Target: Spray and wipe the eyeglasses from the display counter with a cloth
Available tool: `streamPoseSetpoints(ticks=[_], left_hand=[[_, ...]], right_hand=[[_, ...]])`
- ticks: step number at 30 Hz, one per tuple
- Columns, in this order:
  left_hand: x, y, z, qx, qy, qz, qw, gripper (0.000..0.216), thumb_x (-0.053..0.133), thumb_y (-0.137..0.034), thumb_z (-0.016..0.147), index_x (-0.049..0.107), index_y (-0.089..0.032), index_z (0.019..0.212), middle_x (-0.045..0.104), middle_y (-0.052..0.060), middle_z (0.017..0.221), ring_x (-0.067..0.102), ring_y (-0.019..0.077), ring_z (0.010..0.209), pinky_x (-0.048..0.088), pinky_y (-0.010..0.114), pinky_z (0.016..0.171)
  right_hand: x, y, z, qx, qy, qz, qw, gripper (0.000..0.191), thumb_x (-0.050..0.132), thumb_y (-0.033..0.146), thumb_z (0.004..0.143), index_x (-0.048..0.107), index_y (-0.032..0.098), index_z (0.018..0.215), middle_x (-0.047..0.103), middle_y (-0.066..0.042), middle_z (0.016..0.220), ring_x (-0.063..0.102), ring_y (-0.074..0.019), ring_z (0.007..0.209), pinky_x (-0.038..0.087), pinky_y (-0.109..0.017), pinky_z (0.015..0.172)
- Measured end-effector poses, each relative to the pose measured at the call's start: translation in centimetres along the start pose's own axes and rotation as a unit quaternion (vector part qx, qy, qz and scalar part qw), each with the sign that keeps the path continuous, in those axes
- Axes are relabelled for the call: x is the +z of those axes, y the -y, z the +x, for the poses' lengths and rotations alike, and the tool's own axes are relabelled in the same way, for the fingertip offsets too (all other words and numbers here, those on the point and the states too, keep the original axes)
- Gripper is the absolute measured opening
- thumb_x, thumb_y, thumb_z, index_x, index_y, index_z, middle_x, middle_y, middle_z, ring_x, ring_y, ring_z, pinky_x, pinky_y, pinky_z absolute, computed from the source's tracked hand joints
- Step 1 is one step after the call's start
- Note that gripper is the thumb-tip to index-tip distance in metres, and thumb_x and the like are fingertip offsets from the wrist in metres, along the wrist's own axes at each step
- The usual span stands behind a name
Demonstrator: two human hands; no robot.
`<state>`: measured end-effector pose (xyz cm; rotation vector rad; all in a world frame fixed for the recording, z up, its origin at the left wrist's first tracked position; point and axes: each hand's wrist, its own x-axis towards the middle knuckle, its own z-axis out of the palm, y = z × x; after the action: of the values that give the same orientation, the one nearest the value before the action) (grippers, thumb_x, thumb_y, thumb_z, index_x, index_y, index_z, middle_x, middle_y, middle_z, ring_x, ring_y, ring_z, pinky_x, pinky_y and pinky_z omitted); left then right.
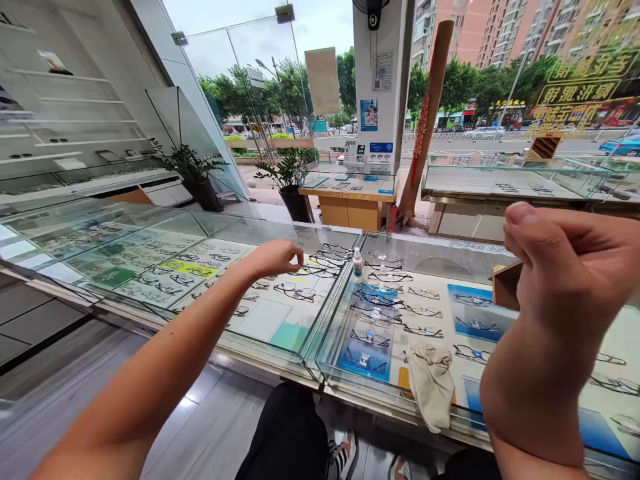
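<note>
My left hand (278, 257) hovers over the left glass display case (300, 353), its thumb and finger curled into a small ring. Whatever it holds, if anything, is hidden. Just beyond those fingers lie several dark-framed eyeglasses (330, 255). My right hand (565, 257) is raised high on the right, closed like a fist with the thumb against the fingers; I cannot see anything in it. Below and left of it, a crumpled beige cloth (431, 383) drapes over the front edge of the right-hand case. A small white bottle (357, 264) stands near the seam between the cases.
Rows of eyeglasses (369, 339) sit on blue and white panels in the case. A brown wooden box (506, 285) is partly behind my right hand. Potted plants (295, 190), another display counter (350, 200) and a slanted wooden post (431, 100) stand farther back by the windows.
</note>
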<state>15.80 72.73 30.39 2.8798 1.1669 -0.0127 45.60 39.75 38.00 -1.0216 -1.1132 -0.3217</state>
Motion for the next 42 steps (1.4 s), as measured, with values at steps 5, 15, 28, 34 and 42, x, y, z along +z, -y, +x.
streamPoseSetpoints(ticks=[5, 15, 28, 34, 42], left_hand=[[-2.2, -2.8, 0.1, 0.058, -0.003, -0.131, 0.990, 0.027, 0.068, -0.049, 0.079, 0.071, -0.022, 0.076, 0.039, -0.004, 0.052, 0.040, 0.0129, 0.051, 0.028, 0.027, 0.054], [2.2, -13.8, 4.6, 0.101, -0.003, -0.471, 0.876, 0.036, 0.075, -0.053, 0.075, 0.070, -0.017, 0.081, 0.047, -0.005, 0.056, 0.032, 0.0106, 0.054, 0.023, 0.026, 0.055], [9.1, -19.1, 7.8, 0.104, -0.056, -0.656, 0.746, 0.041, 0.084, -0.056, 0.074, 0.073, -0.017, 0.083, 0.040, -0.006, 0.060, 0.030, 0.0107, 0.059, 0.021, 0.026, 0.059], [10.4, -18.7, 7.4, 0.121, -0.081, -0.622, 0.770, 0.040, 0.083, -0.058, 0.078, 0.074, -0.019, 0.084, 0.033, -0.006, 0.059, 0.030, 0.0113, 0.059, 0.020, 0.027, 0.059], [10.6, -18.3, 7.8, 0.170, -0.164, -0.579, 0.780, 0.027, 0.079, -0.047, 0.084, 0.075, -0.020, 0.082, 0.065, 0.004, 0.089, 0.058, 0.0179, 0.083, 0.043, 0.030, 0.074]], right_hand=[[2.0, -0.9, -0.1, 0.025, 0.115, 0.009, 0.993, 0.058, 0.070, 0.036, 0.092, 0.027, 0.023, 0.055, 0.023, 0.005, 0.055, 0.021, -0.0116, 0.053, 0.017, -0.033, 0.050], [5.3, -12.0, -6.7, 0.218, 0.281, -0.038, 0.934, 0.045, 0.062, 0.054, 0.092, 0.052, 0.021, 0.062, 0.035, 0.005, 0.059, 0.031, -0.0129, 0.059, 0.023, -0.030, 0.058], [6.6, -18.2, -10.9, 0.249, 0.237, -0.005, 0.939, 0.042, 0.061, 0.058, 0.094, 0.058, 0.021, 0.075, 0.031, 0.007, 0.060, 0.030, -0.0126, 0.059, 0.024, -0.028, 0.059], [6.2, -18.2, -10.8, 0.268, 0.265, 0.015, 0.926, 0.044, 0.058, 0.059, 0.095, 0.059, 0.020, 0.077, 0.033, 0.006, 0.064, 0.031, -0.0126, 0.062, 0.023, -0.028, 0.059], [5.9, -18.3, -10.7, 0.284, 0.257, 0.045, 0.923, 0.042, 0.065, 0.055, 0.095, 0.065, 0.018, 0.077, 0.032, 0.005, 0.066, 0.027, -0.0122, 0.064, 0.020, -0.030, 0.059]])
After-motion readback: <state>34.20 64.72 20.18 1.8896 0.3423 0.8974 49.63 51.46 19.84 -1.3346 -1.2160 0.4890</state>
